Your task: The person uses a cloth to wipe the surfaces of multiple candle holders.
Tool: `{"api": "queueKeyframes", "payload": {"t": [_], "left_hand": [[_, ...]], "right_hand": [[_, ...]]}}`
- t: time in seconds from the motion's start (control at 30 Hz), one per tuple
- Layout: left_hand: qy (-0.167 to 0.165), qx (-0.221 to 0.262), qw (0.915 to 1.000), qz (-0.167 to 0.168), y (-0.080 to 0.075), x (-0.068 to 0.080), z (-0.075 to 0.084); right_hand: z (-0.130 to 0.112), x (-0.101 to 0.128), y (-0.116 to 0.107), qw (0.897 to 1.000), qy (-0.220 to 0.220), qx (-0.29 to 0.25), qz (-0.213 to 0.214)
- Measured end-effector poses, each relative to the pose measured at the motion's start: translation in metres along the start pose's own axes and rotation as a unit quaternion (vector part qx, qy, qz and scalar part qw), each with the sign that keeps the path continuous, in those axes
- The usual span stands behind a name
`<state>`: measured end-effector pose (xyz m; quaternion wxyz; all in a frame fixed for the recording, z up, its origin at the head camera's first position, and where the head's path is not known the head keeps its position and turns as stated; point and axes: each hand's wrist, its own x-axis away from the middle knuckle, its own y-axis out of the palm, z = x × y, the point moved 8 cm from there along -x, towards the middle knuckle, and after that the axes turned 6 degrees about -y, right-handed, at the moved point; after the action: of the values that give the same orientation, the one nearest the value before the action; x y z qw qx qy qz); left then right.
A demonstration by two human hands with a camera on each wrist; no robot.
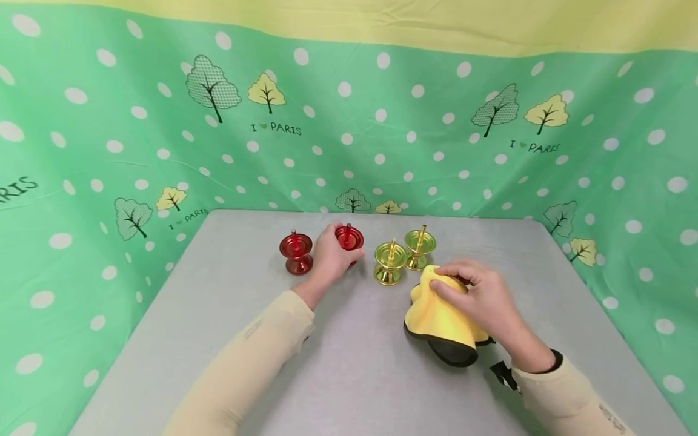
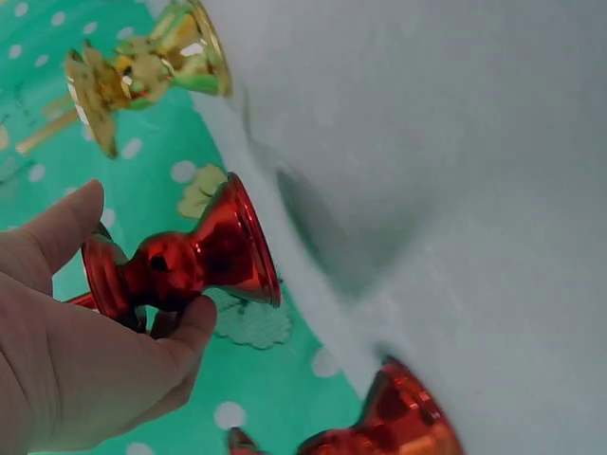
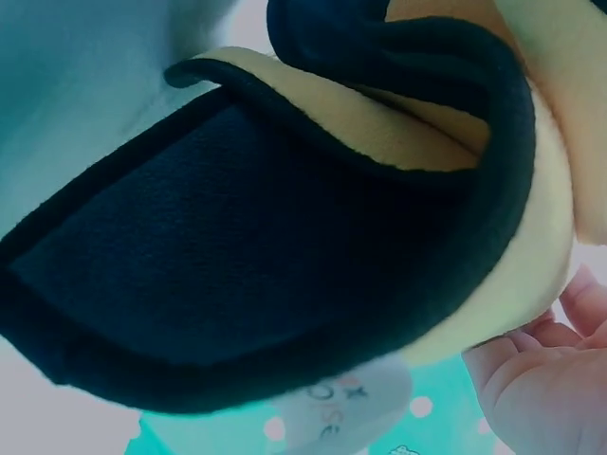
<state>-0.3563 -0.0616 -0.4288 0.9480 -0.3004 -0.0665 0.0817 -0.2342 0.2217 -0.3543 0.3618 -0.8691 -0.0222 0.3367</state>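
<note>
My left hand (image 1: 329, 255) grips a shiny red candle holder (image 1: 350, 236) by its cup, thumb on one side and fingers on the other. In the left wrist view this holder's flared base (image 2: 232, 242) seems slightly off the table, with a shadow beside it. A second red candle holder (image 1: 297, 253) stands just left of that hand. Two gold candle holders (image 1: 389, 263) stand upright to its right. My right hand (image 1: 488, 297) pinches the top of a yellow cloth (image 1: 438, 318) with black edging. Its dark underside (image 3: 237, 246) fills much of the right wrist view.
A grey table (image 1: 349, 363) lies under everything. Green dotted fabric (image 1: 382, 145) with tree prints hangs behind it and at the sides. A small black strap or clip (image 1: 504, 375) is beside the right wrist.
</note>
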Motion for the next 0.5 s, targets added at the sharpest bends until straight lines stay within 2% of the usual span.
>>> {"api": "queueKeyframes", "payload": {"t": [0.17, 0.33, 0.5], "left_hand": [[-0.027, 0.008, 0.9995, 0.017, 0.003, -0.021, -0.001], [-0.049, 0.030, 0.9979, 0.028, 0.009, -0.036, -0.001], [-0.060, 0.030, 0.9976, 0.020, 0.015, -0.045, -0.002]], "right_hand": [[-0.002, -0.001, 0.008, 1.000, -0.001, 0.001, -0.012], [-0.006, 0.000, 0.017, 1.000, -0.011, 0.003, -0.025], [-0.008, 0.001, 0.020, 1.000, -0.014, 0.001, -0.024]]}}
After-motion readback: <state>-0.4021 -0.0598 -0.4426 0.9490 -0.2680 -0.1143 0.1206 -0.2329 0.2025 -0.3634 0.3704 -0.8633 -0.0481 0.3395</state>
